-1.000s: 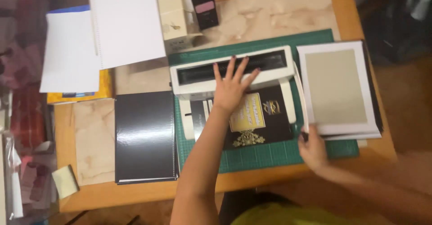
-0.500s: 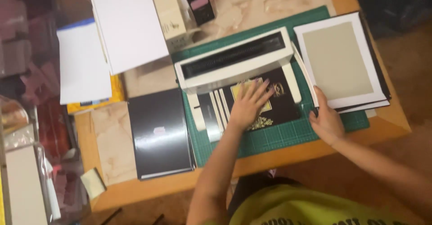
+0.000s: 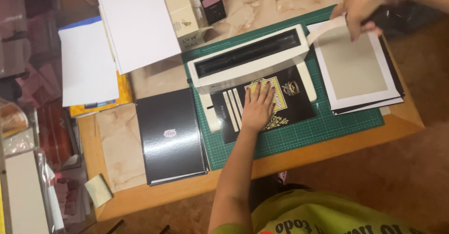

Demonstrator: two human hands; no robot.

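- Black booklet cover (image 3: 280, 104) with gold ornament and a yellow panel: lies flat on the bed of the binding machine, directly under the left hand (image 3: 258, 108).
- Left hand: palm down, fingers spread flat on the cover, pressing it; nothing gripped.
- White binding machine (image 3: 250, 58): long dark slot along its top, just beyond the left fingertips; its white base frames the cover on both sides.
- Green cutting mat (image 3: 304, 133): under machine and cover, showing on the near side of the left hand.
- Right hand (image 3: 358, 7): raised far beyond and right of the left hand, fingers pinched on the edge of a white sheet (image 3: 327, 28) that curls up from the stack.
- Stack of sheets (image 3: 353, 70): white-bordered, beige centre, dark sheets beneath; lies below the right hand, right of the machine.
- Black notebook (image 3: 170, 138) with wire spine: left of the left hand, near the wrist, on the wooden table (image 3: 327, 152).
- White spiral pad (image 3: 138, 23): well beyond and left of the left hand.
- White paper (image 3: 86, 65) over a yellow pad: farther left.
- Cream carton (image 3: 182, 12) and dark slim box (image 3: 210, 0): beyond the machine.
- Yellow sticky notes (image 3: 98, 190): near table corner, far left.
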